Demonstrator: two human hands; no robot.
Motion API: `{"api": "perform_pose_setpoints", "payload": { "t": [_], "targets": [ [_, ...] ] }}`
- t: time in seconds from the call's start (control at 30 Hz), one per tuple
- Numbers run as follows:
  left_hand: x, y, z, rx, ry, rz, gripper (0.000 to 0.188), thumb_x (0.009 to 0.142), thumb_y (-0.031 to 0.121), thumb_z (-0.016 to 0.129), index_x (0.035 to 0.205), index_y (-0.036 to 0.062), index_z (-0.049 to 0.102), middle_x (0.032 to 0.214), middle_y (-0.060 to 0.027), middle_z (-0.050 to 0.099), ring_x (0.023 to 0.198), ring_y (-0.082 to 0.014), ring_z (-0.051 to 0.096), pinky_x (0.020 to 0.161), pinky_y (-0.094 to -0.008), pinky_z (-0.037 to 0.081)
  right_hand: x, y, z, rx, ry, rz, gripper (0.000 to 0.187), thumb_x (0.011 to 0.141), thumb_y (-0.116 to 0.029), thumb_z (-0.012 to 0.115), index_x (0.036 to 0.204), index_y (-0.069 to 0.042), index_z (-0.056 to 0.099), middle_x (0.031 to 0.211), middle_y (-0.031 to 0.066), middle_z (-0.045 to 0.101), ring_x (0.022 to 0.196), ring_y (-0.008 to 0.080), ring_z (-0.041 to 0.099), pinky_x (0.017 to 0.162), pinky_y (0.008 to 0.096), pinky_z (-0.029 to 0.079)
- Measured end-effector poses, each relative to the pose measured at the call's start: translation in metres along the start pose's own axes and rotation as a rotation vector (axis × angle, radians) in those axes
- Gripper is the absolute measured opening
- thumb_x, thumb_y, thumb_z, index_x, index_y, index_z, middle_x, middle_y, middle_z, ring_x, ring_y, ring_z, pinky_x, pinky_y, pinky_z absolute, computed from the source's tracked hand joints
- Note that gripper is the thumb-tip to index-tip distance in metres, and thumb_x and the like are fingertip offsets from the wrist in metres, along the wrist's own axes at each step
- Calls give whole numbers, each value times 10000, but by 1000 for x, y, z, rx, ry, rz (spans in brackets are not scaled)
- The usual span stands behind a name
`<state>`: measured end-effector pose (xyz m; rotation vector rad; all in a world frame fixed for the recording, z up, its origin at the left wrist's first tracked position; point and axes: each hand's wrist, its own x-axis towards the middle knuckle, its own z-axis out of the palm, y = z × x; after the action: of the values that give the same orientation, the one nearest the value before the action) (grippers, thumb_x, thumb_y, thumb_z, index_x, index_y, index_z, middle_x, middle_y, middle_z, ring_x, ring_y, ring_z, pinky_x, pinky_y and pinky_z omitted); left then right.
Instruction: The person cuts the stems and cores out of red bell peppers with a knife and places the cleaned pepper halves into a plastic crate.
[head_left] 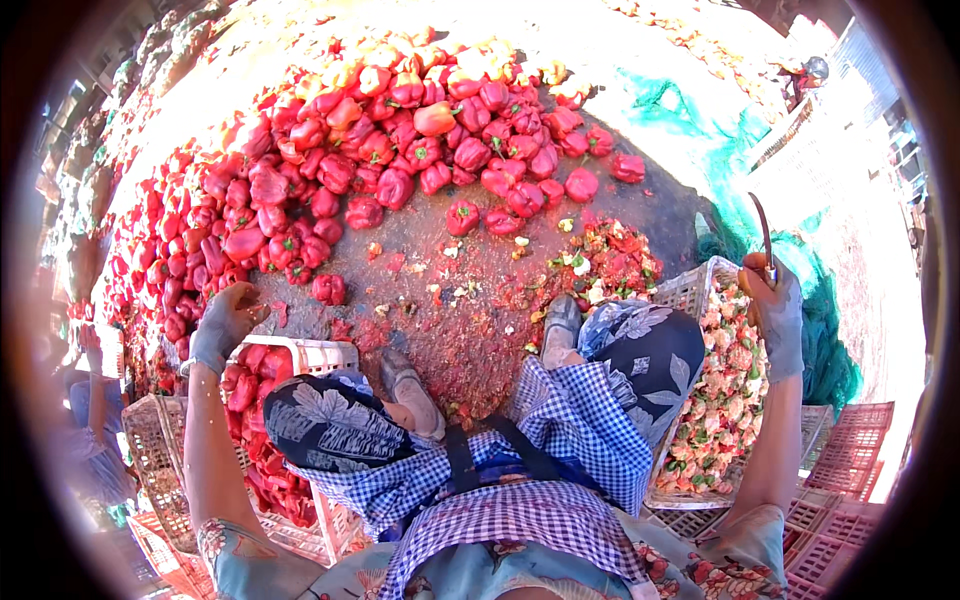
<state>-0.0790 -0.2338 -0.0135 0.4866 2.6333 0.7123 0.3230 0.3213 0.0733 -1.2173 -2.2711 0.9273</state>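
My left hand [228, 322], in a grey glove with bare fingertips, hovers over the near edge of the pepper pile. Its fingers are loosely bent and apart, with nothing seen in them. Below it, a white plastic crate [335, 354] beside my left knee holds red bell peppers [268, 480]. On the other side, my gloved right hand [776, 312] is closed round the handle of a thin curved knife [764, 225], its blade pointing up. That hand is above a pale crate [682, 290] full of cut-out pepper cores [715, 410].
A big heap of red bell peppers [420, 150] spreads ahead and left. Pepper scraps [610, 255] litter the ground between my feet and the heap. Green netting [822, 330] lies at right, near red crates [850, 450]. Another person [92, 420] is at the far left.
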Motion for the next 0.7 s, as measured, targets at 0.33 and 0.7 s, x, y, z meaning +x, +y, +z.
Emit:
{"api": "perform_pose_setpoints", "payload": {
  "t": [0.33,0.7],
  "targets": [
    [170,107,240,-10,-129,95,822,728,189,791,1399,62,333,1340,-219,484,1244,-332,478,1016,-386,407,16,-138,163,841,-533,109,237,882,-171,627,1045,0,624,771,73,637,522,59,531,442,202,416],
    [267,86,388,116,87,270,1033,679,176,776,1491,153,139,1428,-220,365,1299,-387,387,1049,-434,380,22,-128,172,764,-572,406,241,875,-25,560,1100,59,555,814,147,628,520,137,554,465,243,430]
  ]
}}
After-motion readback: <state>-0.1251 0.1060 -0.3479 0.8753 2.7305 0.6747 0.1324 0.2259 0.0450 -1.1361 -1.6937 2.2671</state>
